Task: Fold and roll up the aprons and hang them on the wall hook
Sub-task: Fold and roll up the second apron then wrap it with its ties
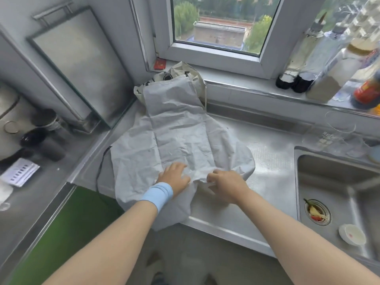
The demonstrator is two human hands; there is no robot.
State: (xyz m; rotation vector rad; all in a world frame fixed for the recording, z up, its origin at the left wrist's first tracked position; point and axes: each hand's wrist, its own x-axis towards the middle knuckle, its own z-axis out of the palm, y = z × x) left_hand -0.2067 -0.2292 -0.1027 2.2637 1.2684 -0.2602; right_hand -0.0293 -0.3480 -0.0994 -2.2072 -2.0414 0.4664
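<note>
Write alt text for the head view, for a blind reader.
A crumpled grey apron lies spread on a steel counter, bib toward the window. The left hand, wearing a blue wristband, presses down on it while the right hand grips a bunch of cloth near the hem. A sink sits to the right.

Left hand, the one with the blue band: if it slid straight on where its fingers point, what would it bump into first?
Only more apron: the left hand lies flat on it, fingers aimed across its crumpled middle. Beyond that probably comes the ledge under the window, though depth is unclear.
</note>
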